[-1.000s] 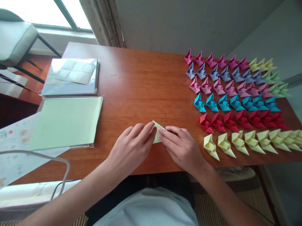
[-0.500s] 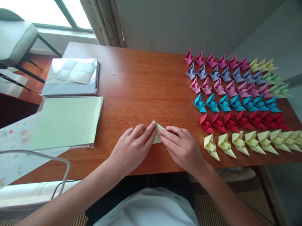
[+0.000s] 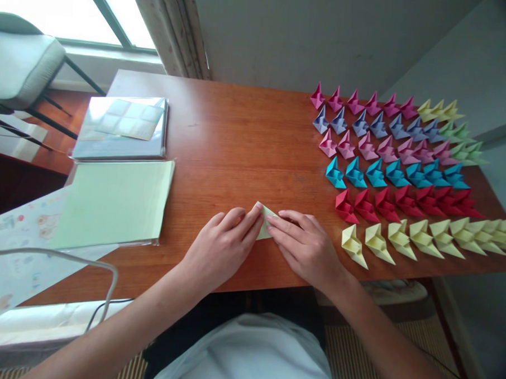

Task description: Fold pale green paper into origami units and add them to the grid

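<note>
Between my hands, near the front edge of the wooden table, lies a small folded piece of pale yellow-green origami paper [image 3: 264, 230]. My left hand [image 3: 225, 244] has its fingers closed together, their tips pressing the paper's left edge. From the other side, my right hand [image 3: 305, 242] holds the paper under its fingertips. The fingers cover much of the paper, so its exact fold is partly hidden. To the right of my right hand begins a row of pale yellow folded paper pieces [image 3: 353, 247].
Rows of folded paper in red [image 3: 347, 206], blue [image 3: 335, 173], pink, purple and magenta [image 3: 318, 97] fill the table's right side. A stack of light green paper [image 3: 113, 206] and a plastic-wrapped pack [image 3: 121, 144] lie at left. A pale cable [image 3: 86, 262] curves at lower left.
Both hands stay on the paper in nearly the same pose. The view has shifted very slightly; nothing else has visibly moved.
</note>
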The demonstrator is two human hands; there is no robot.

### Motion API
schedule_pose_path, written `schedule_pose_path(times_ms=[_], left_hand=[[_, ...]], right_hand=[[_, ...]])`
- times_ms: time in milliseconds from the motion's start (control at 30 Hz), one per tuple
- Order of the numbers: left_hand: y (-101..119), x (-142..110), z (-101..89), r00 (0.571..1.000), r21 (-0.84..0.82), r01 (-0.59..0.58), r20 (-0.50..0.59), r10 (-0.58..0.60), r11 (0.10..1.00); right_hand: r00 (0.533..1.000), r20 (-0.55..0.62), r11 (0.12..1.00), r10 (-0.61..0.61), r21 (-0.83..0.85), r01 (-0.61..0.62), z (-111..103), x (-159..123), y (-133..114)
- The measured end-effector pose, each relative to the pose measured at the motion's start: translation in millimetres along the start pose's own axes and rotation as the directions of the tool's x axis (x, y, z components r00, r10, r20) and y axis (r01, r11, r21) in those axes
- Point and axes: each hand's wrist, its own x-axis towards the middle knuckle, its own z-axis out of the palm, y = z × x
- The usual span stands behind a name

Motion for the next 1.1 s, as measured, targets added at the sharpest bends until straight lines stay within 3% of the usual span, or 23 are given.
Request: schedule_pose_path(times_ms=[267, 367, 467, 567, 667, 833, 1000, 1100], left_hand=[[-1, -3, 2.0, 1.000, -0.011, 0.005, -0.015, -0.005, 1.000], [0, -3, 1.2, 1.000, -0.012, 0.003, -0.013, -0.003, 1.000], [0, -3, 0.0, 1.000, -0.007, 0.009, 0.004, -0.009, 1.000], [1, -3, 0.4, 1.000, -0.005, 0.023, 0.010, -0.023, 1.000], [1, -4, 2.9, 0.999, -0.015, 0.035, -0.007, -0.035, 0.999], [2, -5, 5.0, 0.999, -0.031, 0.042, -0.024, -0.043, 0.999], [3, -5, 3.8, 0.999, -0.022, 0.036, -0.025, -0.037, 0.999], [2, -5, 4.8, 0.999, -0.022, 0.036, -0.031, -0.036, 0.999]], right_hand=[[0.999, 0.028, 0.998, 0.033, 0.049, -0.035, -3, 1, 0], [0.988, -0.013, 0.976, 0.154, 0.158, -0.150, -7, 17, 2], [0.905, 0.005, 0.886, 0.426, 0.199, -0.418, -11, 45, 8], [0.839, 0.202, 0.841, 0.505, 0.103, -0.531, -14, 73, 15], [0.794, 0.309, 0.834, 0.524, 0.005, -0.552, -14, 91, 20], [0.736, 0.370, 0.815, 0.567, -0.122, -0.567, -13, 97, 19], [0.744, 0.381, 0.835, 0.549, -0.204, -0.511, -17, 100, 16], [0.706, 0.461, 0.842, 0.538, -0.264, -0.470, -28, 104, 17]])
